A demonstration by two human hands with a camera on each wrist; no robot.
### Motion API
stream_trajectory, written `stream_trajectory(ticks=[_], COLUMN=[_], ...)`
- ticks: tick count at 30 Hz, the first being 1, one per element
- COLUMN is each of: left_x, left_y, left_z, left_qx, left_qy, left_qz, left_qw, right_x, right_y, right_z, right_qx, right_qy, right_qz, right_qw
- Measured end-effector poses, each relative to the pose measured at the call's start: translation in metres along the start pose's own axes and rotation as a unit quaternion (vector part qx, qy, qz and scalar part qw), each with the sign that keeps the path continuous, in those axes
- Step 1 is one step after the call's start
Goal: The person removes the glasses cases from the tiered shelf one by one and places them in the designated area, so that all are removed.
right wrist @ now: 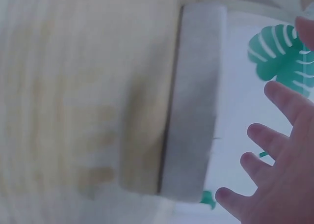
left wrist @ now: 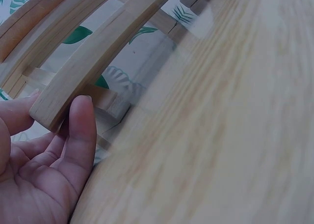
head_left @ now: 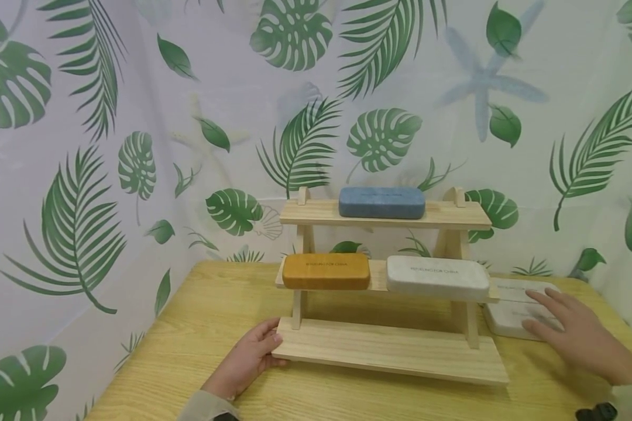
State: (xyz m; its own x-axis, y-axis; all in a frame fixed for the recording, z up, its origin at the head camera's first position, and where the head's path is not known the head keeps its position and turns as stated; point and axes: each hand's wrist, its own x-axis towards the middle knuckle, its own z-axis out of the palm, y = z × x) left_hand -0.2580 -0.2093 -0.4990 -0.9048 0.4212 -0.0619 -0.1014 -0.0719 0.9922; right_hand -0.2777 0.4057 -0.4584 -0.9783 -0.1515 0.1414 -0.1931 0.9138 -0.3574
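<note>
A three-tier wooden display rack stands on the table. My left hand grips the left end of its lowest shelf; in the left wrist view the thumb and fingers pinch that shelf board. To the right of the rack, two white cases lie side by side, partly behind it. Over them reaches my right hand, fingers spread and holding nothing. The right wrist view has its fingertips apart from the side of a pale case.
A blue case sits on the top shelf. On the middle shelf are an orange case at left and a white case at right. Leaf-patterned cloth hangs behind the wooden table.
</note>
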Motion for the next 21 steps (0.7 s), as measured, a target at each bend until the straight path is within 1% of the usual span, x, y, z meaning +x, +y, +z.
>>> stream_trajectory(ticks=[3, 6, 11, 14, 21], left_x=[0.0, 0.001, 0.001, 0.001, 0.002], left_y=[0.0, 0.001, 0.001, 0.0, -0.003], left_z=[-0.001, -0.001, -0.002, -0.003, -0.003], left_qx=[0.001, -0.001, -0.005, -0.006, -0.017], left_qy=[0.001, 0.003, 0.007, 0.007, 0.006], left_qz=[0.0, 0.003, -0.001, -0.003, -0.005], left_qw=[1.0, 1.0, 1.0, 1.0, 0.9998], right_x=[0.001, 0.002, 0.003, 0.004, 0.011], right_y=[-0.01, -0.022, -0.041, -0.051, -0.078], right_z=[-0.005, -0.01, -0.015, -0.02, -0.033], right_qx=[0.023, 0.044, 0.077, 0.084, 0.08], right_qy=[0.016, 0.034, 0.033, 0.035, 0.058], right_qz=[-0.013, -0.04, -0.067, -0.072, -0.107], right_qw=[0.9995, 0.9976, 0.9943, 0.9932, 0.9893])
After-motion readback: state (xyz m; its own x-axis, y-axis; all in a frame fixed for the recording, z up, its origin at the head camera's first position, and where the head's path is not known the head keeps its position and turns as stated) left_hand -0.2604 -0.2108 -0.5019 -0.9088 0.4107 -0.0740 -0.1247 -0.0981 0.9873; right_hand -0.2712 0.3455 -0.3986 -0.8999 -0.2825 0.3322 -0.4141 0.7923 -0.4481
